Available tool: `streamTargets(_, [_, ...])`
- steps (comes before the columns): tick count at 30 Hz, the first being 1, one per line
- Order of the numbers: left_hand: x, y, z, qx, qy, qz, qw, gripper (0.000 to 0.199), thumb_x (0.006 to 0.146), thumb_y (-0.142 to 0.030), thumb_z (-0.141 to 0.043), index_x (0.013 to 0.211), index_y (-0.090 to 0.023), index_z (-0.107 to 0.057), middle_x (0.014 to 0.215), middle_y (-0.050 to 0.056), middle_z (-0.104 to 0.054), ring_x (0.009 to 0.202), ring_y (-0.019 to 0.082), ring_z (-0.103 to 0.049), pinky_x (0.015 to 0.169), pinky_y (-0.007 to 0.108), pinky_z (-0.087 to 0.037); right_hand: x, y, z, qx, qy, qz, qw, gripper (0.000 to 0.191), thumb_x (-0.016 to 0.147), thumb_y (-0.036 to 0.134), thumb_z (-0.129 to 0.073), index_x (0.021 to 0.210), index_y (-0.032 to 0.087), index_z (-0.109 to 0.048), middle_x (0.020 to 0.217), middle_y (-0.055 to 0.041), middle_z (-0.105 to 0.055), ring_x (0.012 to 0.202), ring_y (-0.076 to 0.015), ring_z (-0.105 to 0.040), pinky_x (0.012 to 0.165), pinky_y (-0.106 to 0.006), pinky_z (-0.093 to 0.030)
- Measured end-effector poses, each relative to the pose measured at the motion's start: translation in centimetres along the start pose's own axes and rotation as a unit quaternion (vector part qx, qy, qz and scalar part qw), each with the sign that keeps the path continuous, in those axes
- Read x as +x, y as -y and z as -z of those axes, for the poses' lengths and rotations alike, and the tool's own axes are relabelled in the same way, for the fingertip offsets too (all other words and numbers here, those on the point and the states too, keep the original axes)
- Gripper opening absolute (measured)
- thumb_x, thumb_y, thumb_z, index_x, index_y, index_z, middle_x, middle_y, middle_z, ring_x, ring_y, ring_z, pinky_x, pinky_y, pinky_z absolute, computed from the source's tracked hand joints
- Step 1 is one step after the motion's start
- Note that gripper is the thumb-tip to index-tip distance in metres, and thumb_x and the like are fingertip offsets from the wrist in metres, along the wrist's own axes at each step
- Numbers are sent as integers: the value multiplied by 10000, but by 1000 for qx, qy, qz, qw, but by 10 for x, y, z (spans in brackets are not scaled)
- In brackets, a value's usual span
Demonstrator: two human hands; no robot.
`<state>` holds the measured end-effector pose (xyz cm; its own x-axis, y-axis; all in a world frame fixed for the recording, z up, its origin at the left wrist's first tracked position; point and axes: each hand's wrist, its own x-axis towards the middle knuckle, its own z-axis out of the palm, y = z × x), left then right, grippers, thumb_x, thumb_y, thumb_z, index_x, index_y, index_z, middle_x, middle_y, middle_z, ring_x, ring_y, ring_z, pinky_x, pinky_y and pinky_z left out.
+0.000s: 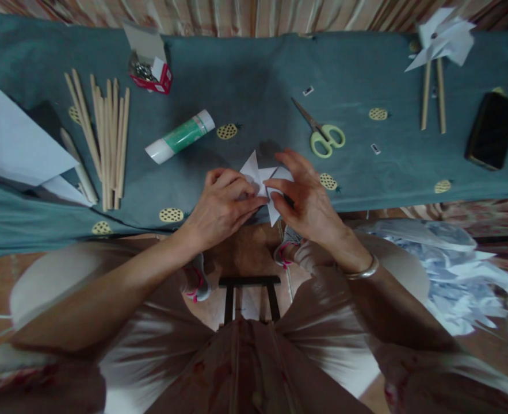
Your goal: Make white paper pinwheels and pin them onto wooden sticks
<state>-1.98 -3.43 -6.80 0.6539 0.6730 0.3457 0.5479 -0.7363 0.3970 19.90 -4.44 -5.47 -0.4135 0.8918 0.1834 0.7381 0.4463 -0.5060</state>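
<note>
Looking down through the head view, I find the folded white paper (pixel 260 175) between both hands, held up at the near edge of the table (pixel 254 75). My left hand (pixel 225 201) comes in from the left, its thumb and index finger closed together on the paper's lower left part, the other fingers curled behind. My right hand (pixel 309 198) comes from the other side, more loosely shaped: the index finger points at the paper's centre, the thumb sits just below it, and the remaining fingers spread along the far side. I cannot tell whether these right fingers grip the paper or only press on it.

The relation that matters is at that centre. It lies just right of my left fingertips and directly left of my right index tip, so neither hand is clearly nearer. The paper has no obvious long axis; one point aims away from me, another down towards my lap.

Beyond the left hand lie the glue stick (pixel 182 138), slanting, the wooden sticks (pixel 102 138) and an open red box (pixel 163 80) of small metal pieces. Past the right hand are the green-handled scissors (pixel 320 131), blades pointing away; farther right, a paper pinwheel (pixel 450 43) and a dark rectangular object (pixel 493 131).
</note>
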Motion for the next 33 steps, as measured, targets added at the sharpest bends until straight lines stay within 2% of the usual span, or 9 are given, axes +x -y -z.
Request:
streamTargets(7, [2, -3, -1, 1, 6, 2, 1000, 223, 985, -274, -505, 1103, -284, -695, 1004, 26, -691, 1050, 207, -564, 933, 427, -372, -1, -3, 0, 0, 2, 0, 1000, 243, 941, 334, -514, 1088, 255, -690, 1540, -44, -432, 1461, -333, -330, 1162, -603, -329])
streamTargets(18, [4, 0, -1, -34, 19, 13, 999, 234, 966, -238, -531, 1128, -277, -696, 1014, 37, -704, 1058, 226, -554, 927, 432, -363, -1, -4, -2, -4, -12, 0, 1000, 267, 942, 297, -481, 1115, 246, -677, 1504, -61, -477, 1452, -317, -352, 1158, -587, -349])
streamTargets(24, [7, -1, -1, -33, 15, 6, 999, 226, 977, -249, -510, 1098, -252, -702, 1007, 46, -709, 1041, 222, -561, 912, 421, -364, -1, -4, -3, 7, -13, -11, 1000, 260, 949, 332, -483, 1092, 258, -687, 1495, -55, -486, 1445, -309, -361, 1157, -575, -359])
streamTargets(33, [8, 0, -2, -44, 23, 17, 999, 218, 969, -248, -526, 1102, -252, -699, 1020, 45, -700, 1046, 225, -551, 913, 426, -360, -1, -4, -2, 2, -4, -8, 1000, 287, 960, 337, -465, 1104, 224, -686, 1509, -73, -469, 1445, -317, -354, 1165, -583, -326])
